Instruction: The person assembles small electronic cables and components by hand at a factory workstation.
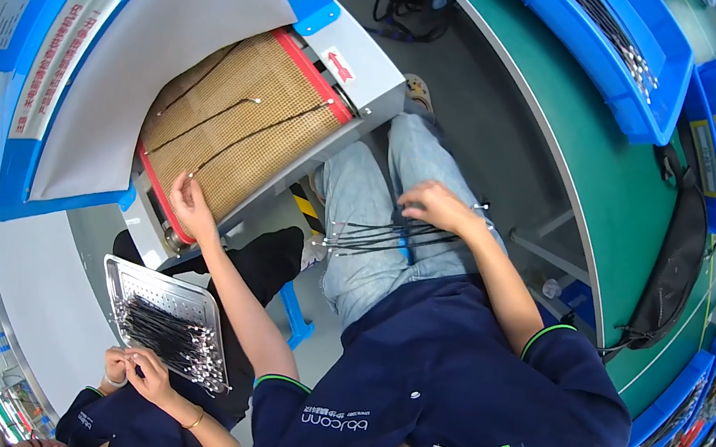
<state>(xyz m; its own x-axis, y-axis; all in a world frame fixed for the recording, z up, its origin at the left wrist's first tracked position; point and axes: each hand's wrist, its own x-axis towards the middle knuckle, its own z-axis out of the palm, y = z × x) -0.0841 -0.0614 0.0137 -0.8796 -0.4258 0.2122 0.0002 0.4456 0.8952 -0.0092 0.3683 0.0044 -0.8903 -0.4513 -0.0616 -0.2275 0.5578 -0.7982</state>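
My left hand (193,211) reaches to the near edge of a tan mesh conveyor belt (250,80), its fingertips closed on the end of a thin black cable (265,132). That cable stretches across the mesh to a pale tip near the red edge. Two more black cables, one of them a middle cable (205,123), lie on the belt roughly alongside it. Over my lap hovers my right hand (437,206), fingers loosely bent and apart, with no cable visible in them. Several black cables (384,239) with light metal ends rest across my thighs, just below that hand.
A blue-framed machine hood (156,51) arches over the belt. At lower left, a co-worker's hands (142,374) are beside a metal tray (120,275) of black cables. To the right stands a green table (562,176) with blue bins (641,119) and a black bag (675,264).
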